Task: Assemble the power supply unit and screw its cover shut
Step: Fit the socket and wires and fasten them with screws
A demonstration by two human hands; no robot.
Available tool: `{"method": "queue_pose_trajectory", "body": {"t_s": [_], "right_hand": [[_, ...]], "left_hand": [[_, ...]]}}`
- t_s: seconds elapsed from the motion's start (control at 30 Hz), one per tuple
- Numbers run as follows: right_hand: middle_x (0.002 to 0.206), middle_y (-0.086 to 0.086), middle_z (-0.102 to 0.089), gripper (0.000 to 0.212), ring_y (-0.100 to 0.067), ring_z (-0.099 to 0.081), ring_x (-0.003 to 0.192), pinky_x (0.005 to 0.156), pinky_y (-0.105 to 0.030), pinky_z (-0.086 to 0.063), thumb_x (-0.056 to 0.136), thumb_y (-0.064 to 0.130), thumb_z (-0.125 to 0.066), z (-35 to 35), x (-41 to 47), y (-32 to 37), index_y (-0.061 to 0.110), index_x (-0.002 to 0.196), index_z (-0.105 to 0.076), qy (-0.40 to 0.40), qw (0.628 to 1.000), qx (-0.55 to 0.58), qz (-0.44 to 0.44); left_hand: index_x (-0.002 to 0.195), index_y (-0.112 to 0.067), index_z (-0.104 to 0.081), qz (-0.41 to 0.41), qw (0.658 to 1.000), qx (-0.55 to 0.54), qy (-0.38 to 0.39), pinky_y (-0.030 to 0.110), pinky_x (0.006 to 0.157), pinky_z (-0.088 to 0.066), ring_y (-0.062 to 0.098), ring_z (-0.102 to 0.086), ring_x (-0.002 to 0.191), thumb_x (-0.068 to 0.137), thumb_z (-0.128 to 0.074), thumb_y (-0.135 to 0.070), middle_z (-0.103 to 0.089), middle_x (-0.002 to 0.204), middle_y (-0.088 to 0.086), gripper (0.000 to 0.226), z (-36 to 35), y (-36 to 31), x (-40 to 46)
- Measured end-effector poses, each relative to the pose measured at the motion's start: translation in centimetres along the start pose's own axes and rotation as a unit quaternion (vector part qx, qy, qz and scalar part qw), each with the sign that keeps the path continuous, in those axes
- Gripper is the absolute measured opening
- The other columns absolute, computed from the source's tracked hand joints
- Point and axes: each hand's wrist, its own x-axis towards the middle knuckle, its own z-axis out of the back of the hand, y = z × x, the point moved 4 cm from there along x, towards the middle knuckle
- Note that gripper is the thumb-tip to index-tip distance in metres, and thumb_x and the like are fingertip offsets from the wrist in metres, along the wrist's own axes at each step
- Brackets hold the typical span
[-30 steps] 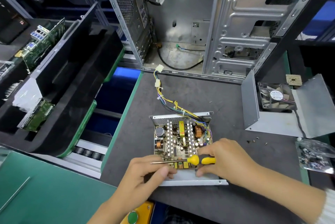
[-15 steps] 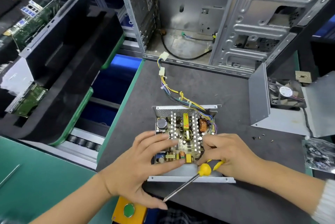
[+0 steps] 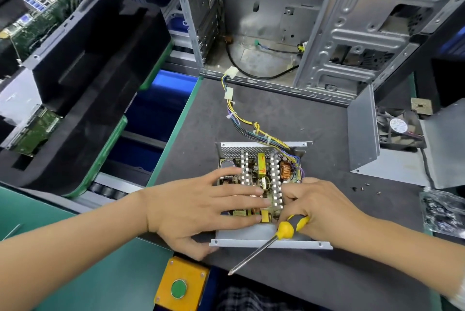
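Note:
The open power supply base (image 3: pixel 271 244) lies on the dark mat, its circuit board (image 3: pixel 261 172) with heat sinks and a copper coil exposed. My left hand (image 3: pixel 201 205) lies flat across the board's left half, fingers straight. My right hand (image 3: pixel 319 207) grips a yellow and black screwdriver (image 3: pixel 284 231) in the palm, shaft pointing down-left off the tray's front edge, while its fingertips touch the board's right side. The grey U-shaped cover (image 3: pixel 392 167) with its fan (image 3: pixel 398 126) sits to the right. Loose screws (image 3: pixel 362 188) lie beside it.
An open PC case (image 3: pixel 327 34) stands behind the mat, with the supply's wire bundle (image 3: pixel 241 119) trailing toward it. Black foam trays with circuit boards (image 3: pixel 75 89) fill the left. A bag of screws (image 3: pixel 442 212) lies at the right edge. A yellow box with a green button (image 3: pixel 180 285) sits at the front.
My left hand moved up from the tray's front onto the board. The screwdriver swung from lying level over the board to pointing down-left in my right hand. The view moved closer.

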Motion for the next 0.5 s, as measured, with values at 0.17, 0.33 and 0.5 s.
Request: {"method": "queue_pose_trajectory", "body": {"t_s": [0.17,0.33,0.5], "right_hand": [[0.062,0.014,-0.030,0.024,-0.009,-0.025,0.049,0.055,-0.006,-0.013,0.049,0.037,-0.087,-0.5,0.0,0.1,0.034,0.050,-0.063,0.001,0.999,-0.027,-0.019],[0.062,0.015,-0.025,0.036,-0.009,-0.023,0.050,0.056,-0.008,-0.014,0.038,0.039,-0.093,-0.1,0.4,0.7,0.031,0.044,-0.058,0.001,0.999,-0.049,-0.017],[0.054,0.015,-0.043,0.041,-0.009,-0.019,0.052,0.057,-0.018,-0.012,0.034,0.047,-0.092,0.3,0.6,1.0,0.031,0.041,-0.055,-0.007,0.995,-0.094,-0.032]], "left_hand": [[0.149,-0.017,-0.040,-0.026,0.999,0.019,0.025,0.053,0.121,-0.006,0.024,-0.006,0.152,0.079,-0.048,-0.038,-0.012,0.163,0.010,0.074,0.7,0.4,-0.4],[0.143,-0.017,-0.048,-0.050,0.995,0.089,-0.008,0.047,0.122,-0.014,0.029,-0.024,0.147,0.094,-0.037,-0.021,-0.036,0.154,0.015,0.051,1.7,1.0,0.6],[0.130,-0.021,-0.057,-0.058,0.988,0.103,-0.103,0.046,0.121,-0.020,0.029,-0.045,0.133,0.093,-0.045,-0.003,-0.054,0.131,0.015,0.043,1.0,0.0,3.7]]}}
